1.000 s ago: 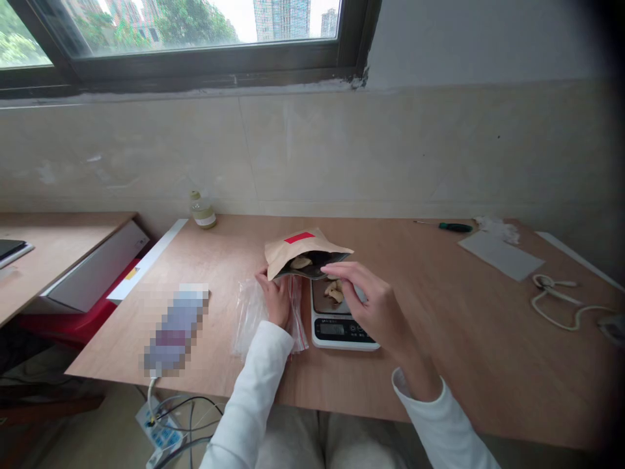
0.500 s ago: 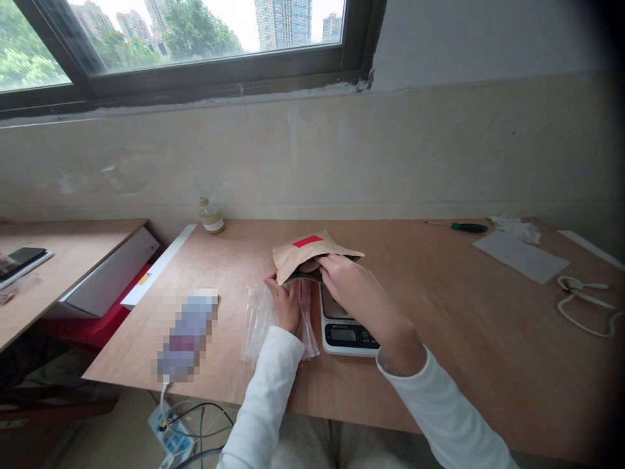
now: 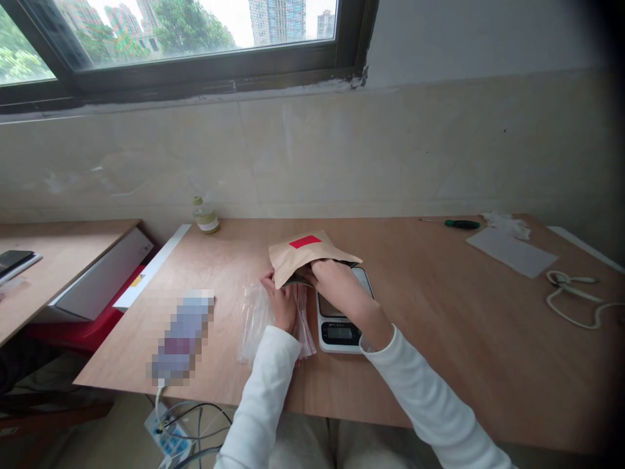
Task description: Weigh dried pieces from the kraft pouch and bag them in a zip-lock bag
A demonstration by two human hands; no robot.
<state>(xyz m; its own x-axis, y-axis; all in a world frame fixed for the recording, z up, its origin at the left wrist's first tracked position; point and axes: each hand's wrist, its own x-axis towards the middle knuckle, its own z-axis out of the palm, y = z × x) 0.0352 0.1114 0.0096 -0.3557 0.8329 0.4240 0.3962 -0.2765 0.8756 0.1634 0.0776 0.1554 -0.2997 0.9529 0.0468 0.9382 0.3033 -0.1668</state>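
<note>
Your left hand (image 3: 283, 305) pinches the bag (image 3: 315, 251), likely keeping it open; your right hand (image 3: 336, 280) dips inside, fingers too hidden to tell.

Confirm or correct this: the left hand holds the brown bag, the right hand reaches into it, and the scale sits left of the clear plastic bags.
One side is wrong: the head view shows the scale right of the clear plastic bags. The rest stands.

matt paper bag (image 3: 312, 255); glossy, clear plastic pouches (image 3: 256, 326); smooth plastic scale (image 3: 336, 349); smooth wood-look tabletop (image 3: 454, 326); matt cloth sleeves (image 3: 268, 384).
</note>
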